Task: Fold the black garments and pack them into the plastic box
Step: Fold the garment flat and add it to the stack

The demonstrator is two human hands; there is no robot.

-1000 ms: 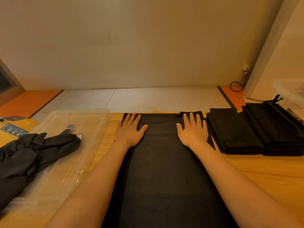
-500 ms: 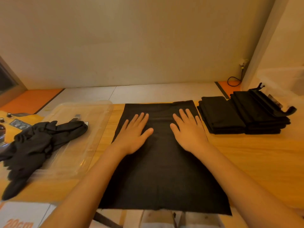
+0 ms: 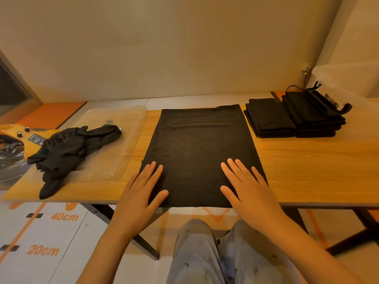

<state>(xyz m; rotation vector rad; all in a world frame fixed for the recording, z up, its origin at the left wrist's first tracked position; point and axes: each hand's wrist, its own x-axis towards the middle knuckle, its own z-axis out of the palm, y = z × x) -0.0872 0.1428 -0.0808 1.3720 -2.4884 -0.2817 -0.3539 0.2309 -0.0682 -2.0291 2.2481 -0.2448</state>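
**While both hands lie flat, a black garment stretches lengthwise across the worktop**

As the person leans over the wooden worktop (image 3: 307,171), a smoothed black garment (image 3: 201,148) lies in a long rectangle. Its long axis runs straight away from the body, from the front edge to the back edge. The near end reaches the front edge, and a small flap shows at the far right corner.

The left hand (image 3: 141,193) rests palm down on the near left corner, fingers straight and spread, gripping nothing. The right hand (image 3: 248,191) lies the same way on the near right corner, released and flat on the cloth.

To the left sits a shallow clear plastic tray (image 3: 131,138). A crumpled black garment (image 3: 75,146) lies partly inside it, set on a slant. One end points to the far right within the tray, and the other trails over the near left rim onto the worktop.

At the far right, well apart from the hands, two stacks of folded black garments (image 3: 270,119) stand side by side and touch.

Whether the tray is the box itself or its lid cannot be told.
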